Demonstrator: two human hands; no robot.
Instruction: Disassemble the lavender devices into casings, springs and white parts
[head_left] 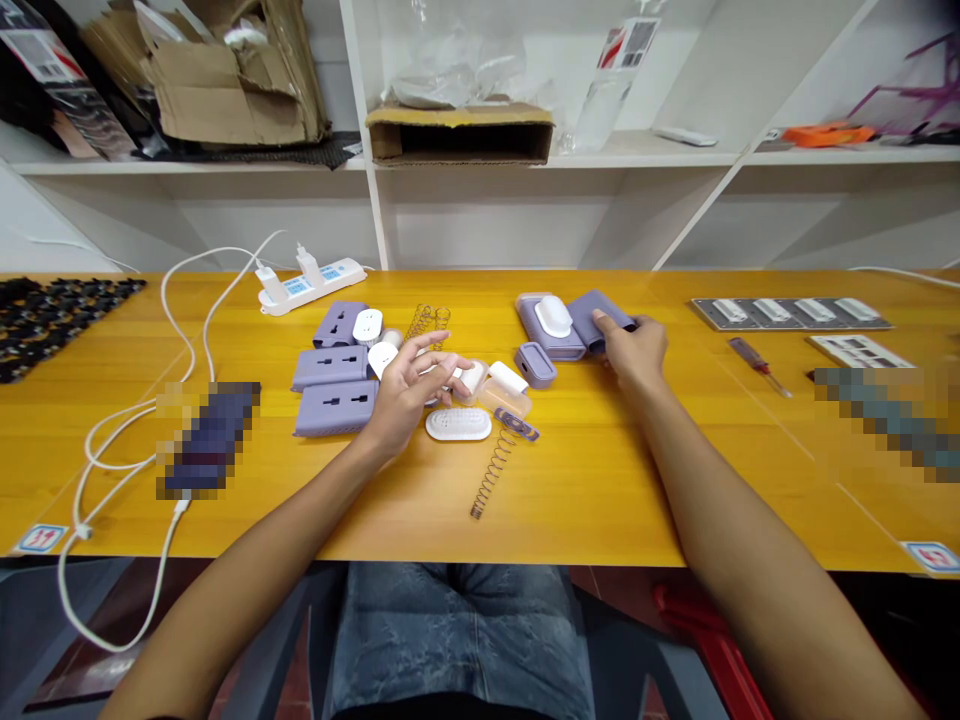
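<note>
My right hand is closed round the edge of a purple plastic casing on the table. Touching that casing on its left is another purple casing with a white cap on it. A small purple oval ring lies in front. My left hand, fingers spread, hovers over a cluster of small white parts and partly hides them. Near it are a white oval piece with holes, a white cylinder, a purple flat plate and a coil spring.
Several purple slotted casings stand left of my left hand, with more springs behind. A white power strip, trailing cable and blurred phone lie left. A screwdriver and metal tray sit right. Shelves rise behind.
</note>
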